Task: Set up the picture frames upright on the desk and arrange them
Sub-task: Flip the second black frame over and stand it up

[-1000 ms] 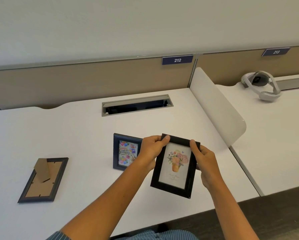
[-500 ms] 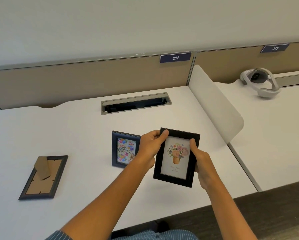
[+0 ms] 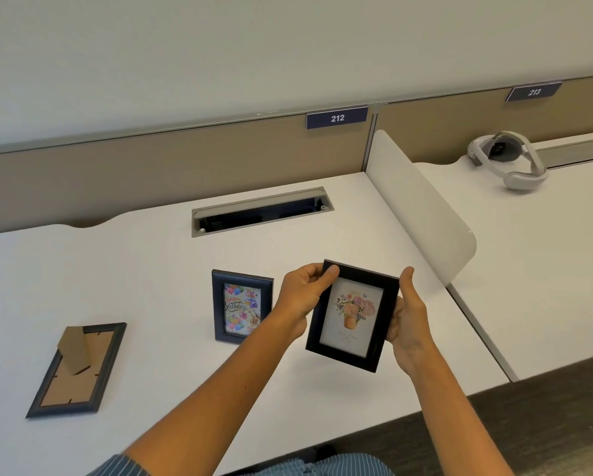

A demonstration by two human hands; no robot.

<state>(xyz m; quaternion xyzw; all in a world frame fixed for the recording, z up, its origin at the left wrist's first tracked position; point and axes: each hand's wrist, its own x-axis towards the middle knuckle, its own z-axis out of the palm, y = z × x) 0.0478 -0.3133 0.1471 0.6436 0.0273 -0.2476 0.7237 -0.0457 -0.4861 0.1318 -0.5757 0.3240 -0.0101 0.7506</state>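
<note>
head view: 3 picture frames (image 3: 351,316), 2 hands (image 3: 303,298)

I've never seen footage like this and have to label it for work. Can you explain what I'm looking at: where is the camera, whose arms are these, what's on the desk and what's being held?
There is no machine here. A person wears one wide-angle camera on the head, so you look forward and down along their own two bare arms.

Both hands hold a black flower frame above the white desk, picture facing the camera: the left hand grips its upper left corner, the right hand its right edge.

On the desk, a birthday frame already stands upright. Further left, a third frame lies face down, its cardboard stand showing. Behind is a cable slot. Past the white divider, on the next desk, rests a white headset.
</note>
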